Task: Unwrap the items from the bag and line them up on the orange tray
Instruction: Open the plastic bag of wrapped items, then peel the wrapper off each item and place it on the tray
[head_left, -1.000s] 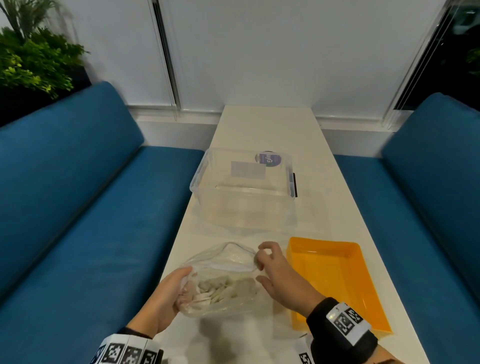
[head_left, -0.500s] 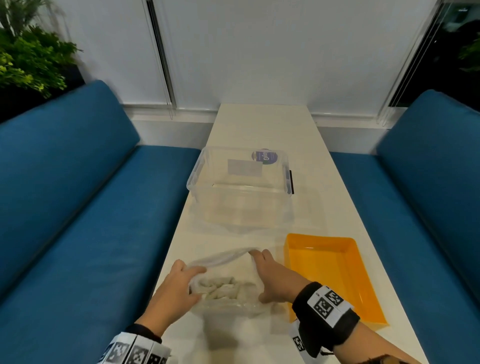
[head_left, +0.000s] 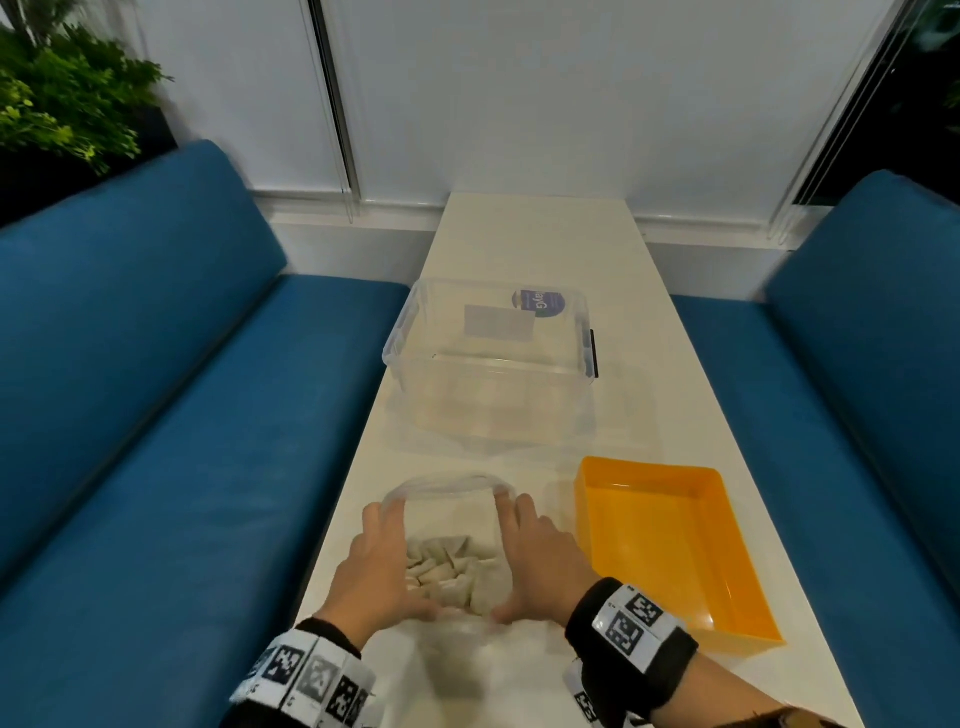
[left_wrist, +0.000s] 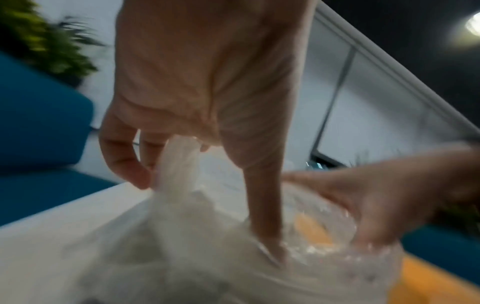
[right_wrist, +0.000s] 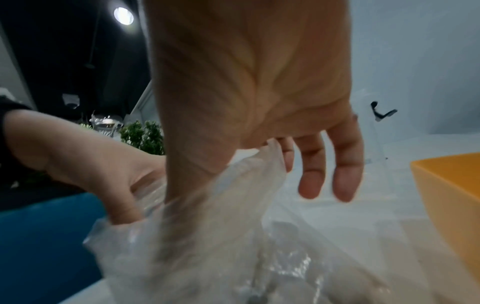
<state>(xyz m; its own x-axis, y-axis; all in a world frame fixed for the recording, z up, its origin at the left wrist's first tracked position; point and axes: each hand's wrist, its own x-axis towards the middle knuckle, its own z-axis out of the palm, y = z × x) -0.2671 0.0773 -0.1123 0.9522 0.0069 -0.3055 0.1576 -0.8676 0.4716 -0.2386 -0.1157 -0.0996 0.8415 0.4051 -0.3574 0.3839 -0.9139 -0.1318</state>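
A clear plastic bag (head_left: 448, 519) lies on the white table (head_left: 535, 244), its mouth pointing away from me. Several beige wrapped items (head_left: 441, 574) are bunched inside it. My left hand (head_left: 384, 551) grips the bag's left side; in the left wrist view its thumb is in the bag (left_wrist: 182, 236) and its fingers curl round bunched film. My right hand (head_left: 524, 551) holds the right side, with its thumb in the bag (right_wrist: 233, 236) and the film running between thumb and fingers. The orange tray (head_left: 748, 561) stands just right of my right hand, with nothing in it.
A clear plastic storage box (head_left: 400, 338) without a lid stands on the table beyond the bag. Blue sofas (head_left: 156, 415) flank the narrow table on both sides. A green plant (head_left: 62, 104) is at the far left.
The bag has come down from a lifted, tilted hold to lie on the table. Both hands have slid to its sides and spread its mouth wider.
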